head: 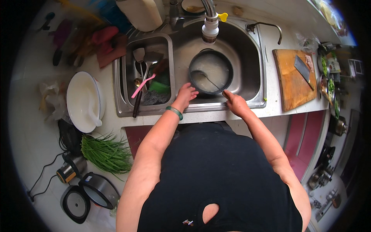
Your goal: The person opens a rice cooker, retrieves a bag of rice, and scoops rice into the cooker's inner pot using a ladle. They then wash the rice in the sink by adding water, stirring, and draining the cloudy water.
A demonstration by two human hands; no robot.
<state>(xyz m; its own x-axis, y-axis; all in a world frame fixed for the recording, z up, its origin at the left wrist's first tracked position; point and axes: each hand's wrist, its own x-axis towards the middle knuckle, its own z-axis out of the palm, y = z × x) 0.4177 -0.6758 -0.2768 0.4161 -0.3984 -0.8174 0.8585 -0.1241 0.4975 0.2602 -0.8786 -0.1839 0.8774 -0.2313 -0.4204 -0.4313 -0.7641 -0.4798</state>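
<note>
A dark round pot [231,76] of cloudy, whitish liquid stands in the large basin of the stainless steel sink [246,52]. My right hand [238,105] grips the handle of a ladle [213,82] at the basin's front rim. The ladle's bowl lies at the left side of the liquid. Nothing shows in my left hand [186,95], which is beside the pot's left edge with its fingers apart. A green bangle [174,112] circles that wrist. Above the pot hangs the faucet with a white nozzle [209,29].
The small left basin holds spatulas [153,57], a pink-handled brush [143,85] and a steel scrubber [156,97]. Rightward lies a cutting board [289,81] with a cleaver [303,69]. On the left are a white basin [79,101], green chives [107,153] and an open-lidded appliance [100,190].
</note>
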